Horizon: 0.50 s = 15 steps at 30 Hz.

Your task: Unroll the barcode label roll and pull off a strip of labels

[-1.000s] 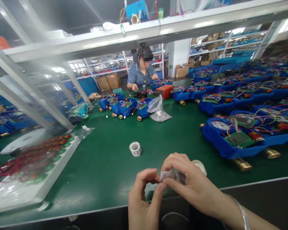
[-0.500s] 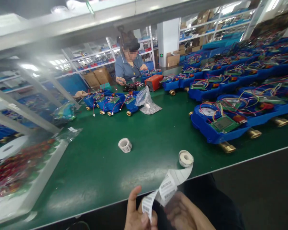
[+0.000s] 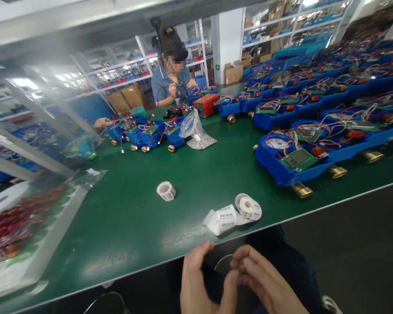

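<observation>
My left hand and my right hand are together below the front edge of the green table. Their fingers are curled and pinched toward each other. What they pinch is too small or hidden to name. On the table just beyond them lies a white roll of barcode labels. Its loose strip of labels trails to the left and neither hand touches it. A second, smaller label roll stands farther left.
Blue water meters with circuit boards and red wires fill the right side, and more sit mid-table. A clear plastic bag lies behind. A tray of red and green parts is at left. A co-worker sits opposite.
The label strip that my hands held half a second ago now lies on the table by its roll. Both hands have dropped below the table edge and closed together.
</observation>
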Each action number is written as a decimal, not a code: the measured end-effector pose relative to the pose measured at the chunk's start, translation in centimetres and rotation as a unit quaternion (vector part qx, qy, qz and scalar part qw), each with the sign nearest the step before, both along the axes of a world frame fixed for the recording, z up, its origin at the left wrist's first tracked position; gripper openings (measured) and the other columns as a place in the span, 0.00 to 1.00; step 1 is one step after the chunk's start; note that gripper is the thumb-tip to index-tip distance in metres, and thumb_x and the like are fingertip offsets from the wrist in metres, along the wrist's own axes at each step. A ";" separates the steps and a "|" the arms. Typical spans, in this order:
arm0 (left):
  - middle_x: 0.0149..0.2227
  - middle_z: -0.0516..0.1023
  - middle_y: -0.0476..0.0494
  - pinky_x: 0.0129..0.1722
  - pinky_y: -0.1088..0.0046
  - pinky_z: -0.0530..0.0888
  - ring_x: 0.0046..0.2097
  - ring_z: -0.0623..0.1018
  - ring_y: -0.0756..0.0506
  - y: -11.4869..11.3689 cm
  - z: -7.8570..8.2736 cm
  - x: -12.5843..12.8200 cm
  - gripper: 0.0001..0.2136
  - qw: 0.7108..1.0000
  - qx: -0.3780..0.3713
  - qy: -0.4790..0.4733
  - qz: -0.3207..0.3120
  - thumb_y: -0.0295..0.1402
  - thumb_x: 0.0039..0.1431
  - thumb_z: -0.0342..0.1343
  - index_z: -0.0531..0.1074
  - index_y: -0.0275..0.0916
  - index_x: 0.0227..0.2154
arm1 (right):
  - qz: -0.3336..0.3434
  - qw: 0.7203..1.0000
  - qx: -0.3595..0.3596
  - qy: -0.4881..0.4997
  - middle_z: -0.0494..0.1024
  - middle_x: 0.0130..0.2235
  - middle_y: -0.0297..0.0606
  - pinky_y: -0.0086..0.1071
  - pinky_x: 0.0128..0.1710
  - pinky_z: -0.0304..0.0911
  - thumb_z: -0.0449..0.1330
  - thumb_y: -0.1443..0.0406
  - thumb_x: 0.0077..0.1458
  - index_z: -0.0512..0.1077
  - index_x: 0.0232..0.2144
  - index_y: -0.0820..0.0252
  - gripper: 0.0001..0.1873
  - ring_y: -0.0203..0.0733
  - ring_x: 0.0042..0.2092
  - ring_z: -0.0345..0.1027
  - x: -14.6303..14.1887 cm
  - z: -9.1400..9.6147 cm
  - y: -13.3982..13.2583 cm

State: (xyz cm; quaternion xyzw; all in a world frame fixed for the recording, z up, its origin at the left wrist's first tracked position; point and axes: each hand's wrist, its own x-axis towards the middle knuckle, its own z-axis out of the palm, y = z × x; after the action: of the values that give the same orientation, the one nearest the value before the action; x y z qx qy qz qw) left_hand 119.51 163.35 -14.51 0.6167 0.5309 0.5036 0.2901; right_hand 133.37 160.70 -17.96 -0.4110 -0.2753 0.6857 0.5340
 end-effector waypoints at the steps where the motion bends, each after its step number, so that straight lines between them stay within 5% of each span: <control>1: 0.51 0.70 0.40 0.52 0.62 0.65 0.53 0.68 0.38 1.0 0.0 0.9 0.22 0.998 0.021 0.058 -0.010 0.33 0.54 0.63 0.66 0.41 0.51 | 0.002 1.000 0.010 -0.002 0.69 0.38 0.37 0.33 0.44 0.62 0.55 0.51 0.61 0.67 0.39 0.59 0.17 0.38 0.41 0.64 0.1 -0.3 -0.1; 4: 0.49 0.70 0.40 0.53 0.58 0.61 0.51 0.68 0.40 3.4 0.0 2.4 0.21 0.993 -0.016 0.108 -0.050 0.33 0.61 0.56 0.60 0.43 0.56 | 0.016 1.000 0.019 -0.003 0.69 0.39 0.39 0.36 0.45 0.62 0.55 0.50 0.61 0.67 0.41 0.60 0.18 0.41 0.42 0.64 0.4 -0.4 -0.4; 7: 0.41 0.73 0.44 0.48 0.66 0.67 0.44 0.73 0.44 3.9 0.8 1.9 0.24 0.972 -0.165 -0.127 -0.110 0.38 0.61 0.56 0.54 0.44 0.57 | 0.015 1.000 0.002 0.002 0.71 0.44 0.45 0.40 0.50 0.60 0.57 0.48 0.58 0.66 0.45 0.62 0.24 0.45 0.47 0.65 0.5 0.3 -0.4; 11: 0.38 0.73 0.50 0.32 0.85 0.71 0.32 0.74 0.55 2.6 1.8 -0.2 0.26 0.799 -0.337 -0.470 -0.165 0.37 0.55 0.65 0.62 0.49 0.55 | 0.031 0.997 0.039 0.060 0.70 0.49 0.47 0.41 0.54 0.58 0.63 0.46 0.52 0.64 0.51 0.61 0.33 0.47 0.52 0.64 0.2 1.9 0.3; 13: 0.40 0.74 0.51 0.33 0.88 0.72 0.33 0.75 0.57 1.8 1.4 -1.0 0.20 0.755 -0.382 -0.513 -0.148 0.32 0.57 0.64 0.69 0.51 0.51 | 0.047 0.989 0.070 0.123 0.69 0.52 0.47 0.40 0.55 0.56 0.65 0.48 0.51 0.64 0.53 0.59 0.33 0.48 0.55 0.63 -0.2 2.8 0.9; 15: 0.44 0.74 0.51 0.41 0.88 0.73 0.39 0.76 0.56 1.1 0.7 -1.5 0.16 0.744 -0.396 -0.522 -0.133 0.29 0.59 0.61 0.73 0.52 0.49 | 0.056 0.976 0.075 0.196 0.69 0.54 0.47 0.40 0.56 0.56 0.64 0.51 0.54 0.66 0.53 0.59 0.29 0.48 0.57 0.61 -0.7 3.2 1.5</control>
State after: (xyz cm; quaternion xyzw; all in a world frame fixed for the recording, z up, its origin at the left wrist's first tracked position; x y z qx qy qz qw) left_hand 118.04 164.45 -13.77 0.1519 0.3609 0.4473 0.8041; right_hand 132.71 162.17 -14.76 -0.2111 -0.2384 0.7589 0.5680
